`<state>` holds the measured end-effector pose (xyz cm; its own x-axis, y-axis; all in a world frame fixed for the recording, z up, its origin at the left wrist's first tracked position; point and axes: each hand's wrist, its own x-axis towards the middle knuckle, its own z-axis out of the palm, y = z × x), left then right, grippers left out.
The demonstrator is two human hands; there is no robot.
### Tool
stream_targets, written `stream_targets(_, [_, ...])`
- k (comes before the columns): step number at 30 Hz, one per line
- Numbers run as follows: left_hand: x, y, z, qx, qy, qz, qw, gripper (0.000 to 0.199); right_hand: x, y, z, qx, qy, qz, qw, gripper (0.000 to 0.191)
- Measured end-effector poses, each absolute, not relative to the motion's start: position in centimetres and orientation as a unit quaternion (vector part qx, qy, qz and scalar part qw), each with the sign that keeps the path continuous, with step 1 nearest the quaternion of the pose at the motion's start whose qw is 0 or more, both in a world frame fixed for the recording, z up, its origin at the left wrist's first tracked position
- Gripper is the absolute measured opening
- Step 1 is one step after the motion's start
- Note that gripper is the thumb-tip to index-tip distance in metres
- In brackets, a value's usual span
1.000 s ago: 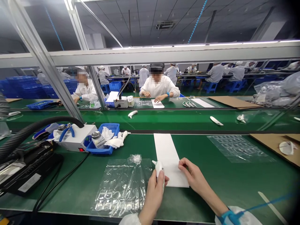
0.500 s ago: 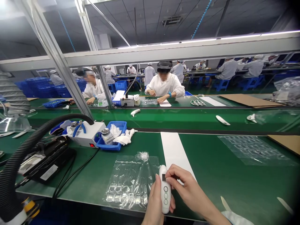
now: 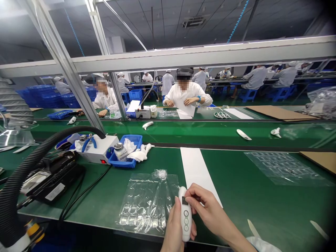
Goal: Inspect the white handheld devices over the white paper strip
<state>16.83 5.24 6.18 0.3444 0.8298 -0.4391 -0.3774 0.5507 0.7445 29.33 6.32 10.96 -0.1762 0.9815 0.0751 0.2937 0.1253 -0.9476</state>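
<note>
Over the counter's [image 3: 244, 203] near edge, I grip the device [image 3: 186, 221] in my left hand [image 3: 172, 227], its long axis pointing roughly away from me, as my right hand [image 3: 210, 211] brings pinched thumb and forefinger to the screen [image 3: 184, 201] from the right.

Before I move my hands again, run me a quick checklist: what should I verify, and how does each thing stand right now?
1. White device held: ok, the left hand is wrapped around it.
2. Buttons uncovered: ok, three round ones show.
3. Screen fully uncovered: not ok, the fingers of the right hand are at its edge.
4. Anything pinched in those fingers: cannot tell, too small to see.
5. White paper flat on the green bench: ok.
6. Clear plastic apart from the left hand: cannot tell, their edges nearly meet.
</note>
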Motion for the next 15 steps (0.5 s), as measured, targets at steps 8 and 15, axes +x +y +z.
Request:
stream_targets(8, [17.0,5.0,6.3,0.275,0.439,0.392,0.760,0.067,29.4,6.2,10.6,-0.505,-0.655,0.401,0.394,0.020])
stream_targets(15, [16.7,5.0,6.6,0.405,0.459,0.383,0.692,0.060,28.9,5.9,9.6,-0.495,-0.553,0.517,0.427,0.024])
